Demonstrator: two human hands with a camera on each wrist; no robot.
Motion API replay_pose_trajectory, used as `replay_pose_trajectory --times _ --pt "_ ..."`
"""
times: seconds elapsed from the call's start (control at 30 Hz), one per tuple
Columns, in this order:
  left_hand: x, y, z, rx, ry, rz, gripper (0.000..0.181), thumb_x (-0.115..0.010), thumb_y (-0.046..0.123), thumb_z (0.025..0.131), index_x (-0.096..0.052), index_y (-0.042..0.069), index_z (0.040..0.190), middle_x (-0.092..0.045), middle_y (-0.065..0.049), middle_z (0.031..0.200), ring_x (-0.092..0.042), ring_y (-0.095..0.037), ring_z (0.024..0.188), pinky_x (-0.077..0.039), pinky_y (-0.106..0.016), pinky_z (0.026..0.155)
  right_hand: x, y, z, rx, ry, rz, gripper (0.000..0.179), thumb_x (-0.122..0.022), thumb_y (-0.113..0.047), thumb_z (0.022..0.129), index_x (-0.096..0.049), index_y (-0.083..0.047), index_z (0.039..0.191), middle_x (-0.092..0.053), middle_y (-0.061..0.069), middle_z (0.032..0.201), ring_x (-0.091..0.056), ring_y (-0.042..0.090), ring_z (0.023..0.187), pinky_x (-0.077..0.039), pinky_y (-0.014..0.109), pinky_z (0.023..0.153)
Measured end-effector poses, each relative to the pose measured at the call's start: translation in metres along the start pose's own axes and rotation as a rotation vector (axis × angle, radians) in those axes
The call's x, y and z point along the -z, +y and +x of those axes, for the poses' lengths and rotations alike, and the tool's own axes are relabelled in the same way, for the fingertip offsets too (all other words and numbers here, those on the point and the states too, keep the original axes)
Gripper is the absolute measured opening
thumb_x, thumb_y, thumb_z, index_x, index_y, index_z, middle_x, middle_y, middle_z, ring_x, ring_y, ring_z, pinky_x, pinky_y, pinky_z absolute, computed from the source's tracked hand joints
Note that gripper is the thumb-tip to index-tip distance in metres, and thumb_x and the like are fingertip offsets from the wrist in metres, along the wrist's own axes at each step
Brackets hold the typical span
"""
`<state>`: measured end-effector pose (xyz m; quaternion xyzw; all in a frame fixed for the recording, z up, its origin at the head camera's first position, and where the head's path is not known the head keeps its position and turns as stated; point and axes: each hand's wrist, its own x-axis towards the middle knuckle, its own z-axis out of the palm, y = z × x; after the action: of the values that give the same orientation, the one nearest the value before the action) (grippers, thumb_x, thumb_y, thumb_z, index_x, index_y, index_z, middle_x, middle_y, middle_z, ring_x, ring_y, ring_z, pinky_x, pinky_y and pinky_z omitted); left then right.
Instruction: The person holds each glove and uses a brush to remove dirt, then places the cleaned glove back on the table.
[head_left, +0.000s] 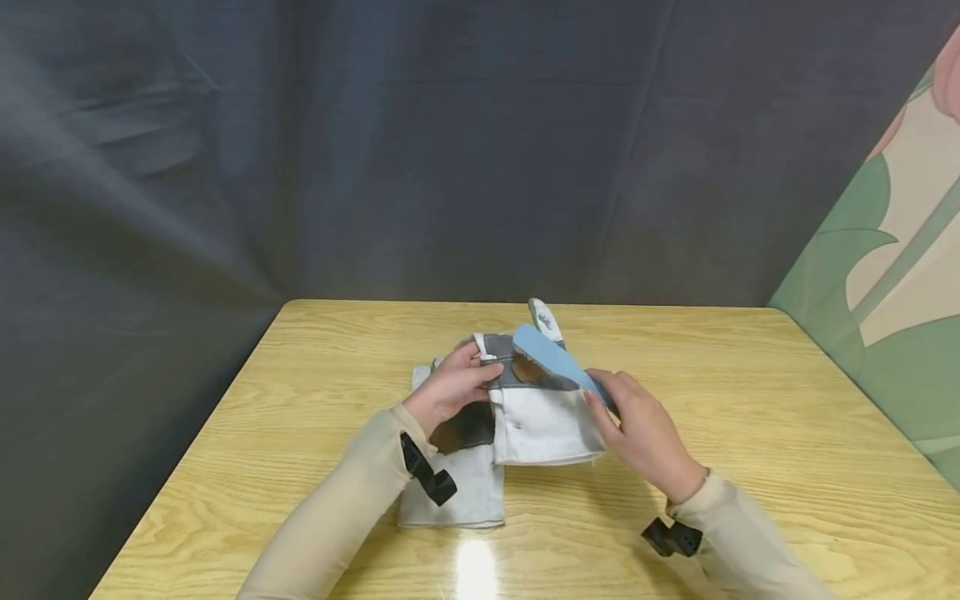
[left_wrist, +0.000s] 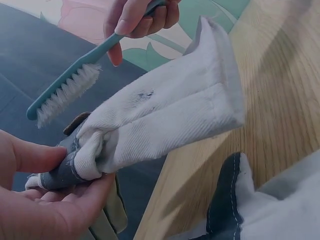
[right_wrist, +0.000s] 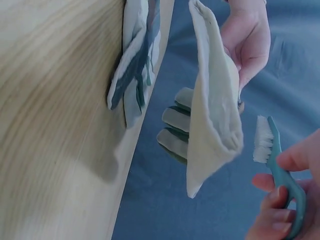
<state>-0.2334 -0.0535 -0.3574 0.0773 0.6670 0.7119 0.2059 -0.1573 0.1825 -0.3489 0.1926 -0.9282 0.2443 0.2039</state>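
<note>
A white and dark grey work glove [head_left: 550, 425] is held up over the table by my left hand [head_left: 459, 382], thumb on one side and fingers beneath. Its wide cuff [left_wrist: 165, 107] opens toward the right, and a brown stain [head_left: 527, 369] marks the grey part. My right hand [head_left: 641, 421] grips the handle of a blue brush [head_left: 553, 357]. White bristles [left_wrist: 70, 89] face the glove; the left wrist view shows them a little apart from it. A second, matching glove [head_left: 457, 487] lies on the table under my left hand, also stained brown.
The wooden table [head_left: 750, 433] runs back to a dark grey curtain [head_left: 480, 167]. On the right stands a wall panel with a floral print [head_left: 885, 275]. Black camera mounts [head_left: 429, 471] sit on both wrists.
</note>
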Motion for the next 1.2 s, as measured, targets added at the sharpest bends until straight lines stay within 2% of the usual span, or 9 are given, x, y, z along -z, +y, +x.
replay_pose_trajectory --times 0.13,0.27,0.37,0.57,0.77,1.03,1.2 --pt "0.002 0.000 -0.002 -0.001 -0.003 -0.008 0.042 -0.044 0.004 0.097 -0.037 0.005 0.139 -0.054 -0.017 0.124 -0.059 -0.009 0.090 -0.050 -0.032 0.084 -0.004 -0.003 0.001 0.006 -0.012 0.005 0.027 -0.057 -0.012 0.092 -0.059 -0.001 0.116 -0.048 0.002 0.072 -0.034 0.009 0.060 -0.029 0.021 0.053" --pt "0.002 0.001 -0.004 0.000 -0.010 -0.011 0.040 -0.044 0.005 0.097 -0.039 0.005 0.137 -0.058 -0.010 0.113 -0.059 -0.007 0.087 -0.050 -0.030 0.082 -0.008 -0.005 0.001 0.019 -0.008 0.011 0.028 -0.059 -0.011 0.091 -0.059 0.000 0.117 -0.051 0.003 0.074 -0.035 0.009 0.060 -0.029 0.020 0.053" --pt "0.001 0.001 -0.004 0.005 -0.018 -0.014 0.038 -0.044 0.005 0.097 -0.039 0.006 0.135 -0.058 -0.005 0.108 -0.059 -0.007 0.086 -0.049 -0.029 0.081 -0.010 -0.006 0.000 0.036 0.000 0.015 0.029 -0.060 -0.011 0.090 -0.059 0.001 0.117 -0.050 0.002 0.073 -0.033 0.007 0.059 -0.029 0.019 0.052" --pt "0.000 0.001 -0.004 -0.008 -0.026 -0.015 0.037 -0.043 0.004 0.097 -0.040 0.005 0.134 -0.059 -0.008 0.112 -0.059 -0.006 0.087 -0.049 -0.028 0.081 -0.011 -0.006 -0.001 0.051 -0.002 0.016 0.030 -0.061 -0.010 0.089 -0.060 0.001 0.117 -0.045 -0.001 0.069 -0.030 0.005 0.056 -0.027 0.018 0.049" --pt "0.000 0.001 -0.003 -0.011 -0.018 -0.044 0.037 -0.043 0.003 0.097 -0.040 0.003 0.133 -0.058 0.000 0.099 -0.059 -0.006 0.083 -0.048 -0.025 0.074 -0.010 -0.006 -0.002 0.029 -0.025 0.015 0.032 -0.061 -0.011 0.089 -0.060 0.002 0.118 -0.043 -0.002 0.067 -0.028 0.004 0.054 -0.028 0.018 0.047" --pt "0.000 0.002 -0.003 -0.008 -0.002 -0.047 0.038 -0.044 0.003 0.097 -0.040 0.004 0.135 -0.059 -0.009 0.112 -0.060 -0.007 0.085 -0.050 -0.026 0.075 -0.006 -0.005 -0.003 0.052 0.003 0.004 0.031 -0.063 -0.007 0.087 -0.062 0.003 0.117 -0.043 -0.002 0.066 -0.027 0.002 0.054 -0.028 0.017 0.047" --pt "-0.001 0.004 -0.004 -0.011 -0.017 -0.050 0.039 -0.044 0.002 0.097 -0.039 0.003 0.135 -0.059 -0.007 0.109 -0.060 -0.006 0.084 -0.050 -0.026 0.075 -0.004 -0.003 -0.006 0.051 0.000 0.007 0.032 -0.063 -0.006 0.087 -0.062 0.003 0.117 -0.043 -0.001 0.066 -0.026 0.001 0.053 -0.028 0.017 0.046"
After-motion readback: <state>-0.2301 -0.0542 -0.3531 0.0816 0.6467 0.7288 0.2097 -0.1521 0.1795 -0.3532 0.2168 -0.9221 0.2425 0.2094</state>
